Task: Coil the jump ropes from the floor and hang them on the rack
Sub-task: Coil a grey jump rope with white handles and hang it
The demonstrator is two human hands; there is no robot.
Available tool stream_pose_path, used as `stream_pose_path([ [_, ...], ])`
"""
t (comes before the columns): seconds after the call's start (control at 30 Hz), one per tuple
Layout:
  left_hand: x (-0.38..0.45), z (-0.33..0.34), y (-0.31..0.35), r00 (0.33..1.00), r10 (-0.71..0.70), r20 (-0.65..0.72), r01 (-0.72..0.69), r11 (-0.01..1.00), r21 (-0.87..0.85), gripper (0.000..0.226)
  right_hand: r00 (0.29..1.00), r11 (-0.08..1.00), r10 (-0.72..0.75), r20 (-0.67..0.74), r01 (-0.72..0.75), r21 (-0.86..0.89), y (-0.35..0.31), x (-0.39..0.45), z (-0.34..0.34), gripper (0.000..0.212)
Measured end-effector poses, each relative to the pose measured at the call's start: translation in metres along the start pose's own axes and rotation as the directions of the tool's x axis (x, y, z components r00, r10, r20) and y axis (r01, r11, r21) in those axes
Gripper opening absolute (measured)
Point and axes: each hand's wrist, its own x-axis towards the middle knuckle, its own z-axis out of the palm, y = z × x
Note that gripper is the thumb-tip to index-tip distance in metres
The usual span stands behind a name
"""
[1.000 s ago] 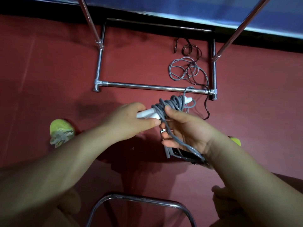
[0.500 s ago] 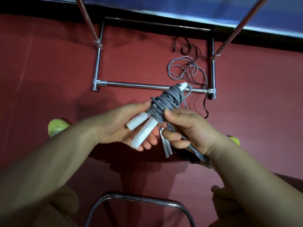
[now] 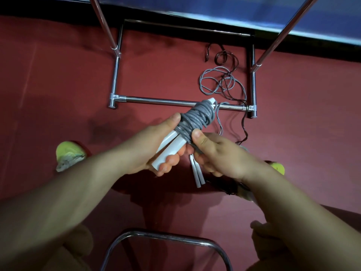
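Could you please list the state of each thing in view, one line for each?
Grey rope: wound around its white handles, a tail trailing to the floor.
Left hand: grips the handles.
Right hand: pinches the grey cord; two more handles hang below it.
Loose ropes: uncoiled, tangled on the floor inside the rack base.
Rack: standing, no rope hung in view.

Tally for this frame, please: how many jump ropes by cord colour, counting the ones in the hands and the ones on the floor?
Grey cord: 2, one wound around its white handles and gripped by the left hand, one loose on the floor inside the rack base.
Dark cord: 1, tangled with the loose grey one.
Total: 3; a further pair of grey handles hangs below the right hand, cord not traceable.
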Motion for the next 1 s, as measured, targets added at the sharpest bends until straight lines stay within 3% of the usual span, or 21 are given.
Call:
stream_pose_path([
  [0.17, 0.001, 0.005, 0.002, 0.981, 0.100, -0.164, -0.081, 0.989, 0.122, 0.072, 0.999, 1.000, -0.022, -0.038, 0.022, 0.004, 0.002, 0.004, 0.002, 0.045],
  [0.3, 0.001, 0.000, 0.003, 0.957, 0.190, -0.219, -0.142, 0.966, 0.216, 0.067, 0.992, 0.994, 0.107, -0.070, -0.108, -0.012, 0.006, 0.007, -0.001, 0.052],
  [0.53, 0.009, -0.009, -0.006, 0.945, 0.097, -0.313, -0.004, 0.958, 0.285, 0.061, 0.981, 0.978, 0.192, -0.035, -0.194, -0.075, 0.004, 0.006, -0.005, 0.062],
  [0.63, 0.010, -0.013, -0.007, 0.901, 0.150, -0.408, 0.068, 0.878, 0.473, 0.054, 0.974, 0.975, 0.220, -0.062, -0.221, -0.025, 0.003, 0.002, -0.005, 0.060],
  [0.77, 0.011, -0.013, -0.012, 0.876, 0.258, -0.407, 0.141, 0.670, 0.729, 0.054, 0.974, 0.978, 0.210, -0.089, -0.210, 0.016, 0.002, 0.002, -0.006, 0.055],
  [1.0, 0.005, -0.007, -0.007, 0.898, 0.231, -0.375, 0.202, 0.540, 0.817, 0.050, 0.948, 0.951, 0.284, -0.140, -0.261, 0.165, 0.007, 0.006, 0.000, 0.050],
])
